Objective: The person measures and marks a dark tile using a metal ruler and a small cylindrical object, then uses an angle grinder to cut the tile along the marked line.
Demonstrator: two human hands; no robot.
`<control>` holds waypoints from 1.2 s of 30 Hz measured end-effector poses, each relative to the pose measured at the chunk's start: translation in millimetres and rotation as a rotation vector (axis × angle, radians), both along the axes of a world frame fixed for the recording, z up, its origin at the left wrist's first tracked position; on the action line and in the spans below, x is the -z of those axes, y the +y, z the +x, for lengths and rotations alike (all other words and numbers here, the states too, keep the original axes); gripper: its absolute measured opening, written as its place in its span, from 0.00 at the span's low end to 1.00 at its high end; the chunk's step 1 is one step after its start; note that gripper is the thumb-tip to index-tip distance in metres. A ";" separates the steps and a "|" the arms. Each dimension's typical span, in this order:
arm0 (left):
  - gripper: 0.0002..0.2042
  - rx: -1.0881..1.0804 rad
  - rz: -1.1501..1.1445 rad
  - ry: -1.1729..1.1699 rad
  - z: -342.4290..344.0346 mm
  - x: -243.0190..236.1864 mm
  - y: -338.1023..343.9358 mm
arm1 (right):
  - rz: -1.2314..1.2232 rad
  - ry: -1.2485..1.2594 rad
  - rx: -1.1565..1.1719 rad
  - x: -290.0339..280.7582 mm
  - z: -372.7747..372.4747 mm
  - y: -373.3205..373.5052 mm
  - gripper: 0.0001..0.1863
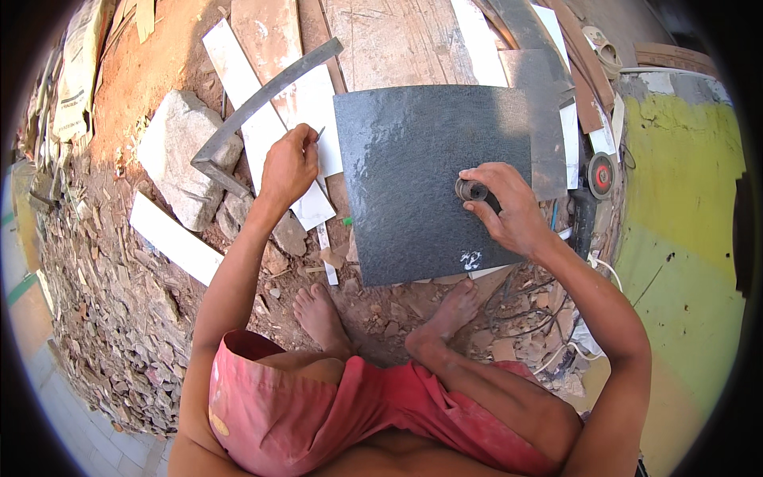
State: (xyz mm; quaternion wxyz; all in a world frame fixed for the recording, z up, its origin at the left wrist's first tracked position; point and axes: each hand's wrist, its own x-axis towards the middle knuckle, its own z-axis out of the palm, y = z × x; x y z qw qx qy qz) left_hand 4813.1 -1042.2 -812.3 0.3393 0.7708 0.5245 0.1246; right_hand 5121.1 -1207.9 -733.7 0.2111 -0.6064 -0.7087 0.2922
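1. Right hand (513,208) clamped round a short, dark, round-ended cylinder (472,191) over the right half of a roughly square, dark-grey, textured tile (417,159)
2. Left hand (288,165), well apart, pinching a thin, dark sliver (321,133) beside the tile's left edge
3. Judged step: working the tile's face; next move likely calls for steady grip
4. Cylinder points far-left, long axis running near-right; tile lacks a clear one

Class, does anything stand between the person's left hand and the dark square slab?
Nothing visible blocks it. Only the thin pointed piece held by the left hand juts toward the dark slab; a white board lies beneath the gap, and the bent metal bar lies outside it.
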 end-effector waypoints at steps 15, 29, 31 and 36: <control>0.06 -0.171 -0.009 -0.189 -0.2 30.7 7.4 | 0.224 0.209 0.148 48.3 -19.5 27.3 0.23; 0.05 -0.064 0.280 -0.440 41.1 -1.0 31.0 | 0.312 0.164 0.227 50.4 -38.1 82.3 0.25; 0.05 -0.007 0.346 -0.421 52.0 -6.9 33.2 | 0.303 0.170 0.269 51.1 -45.4 98.8 0.24; 0.06 0.056 0.448 -0.384 59.2 -0.8 36.1 | 0.311 0.112 0.281 56.0 -55.9 118.7 0.22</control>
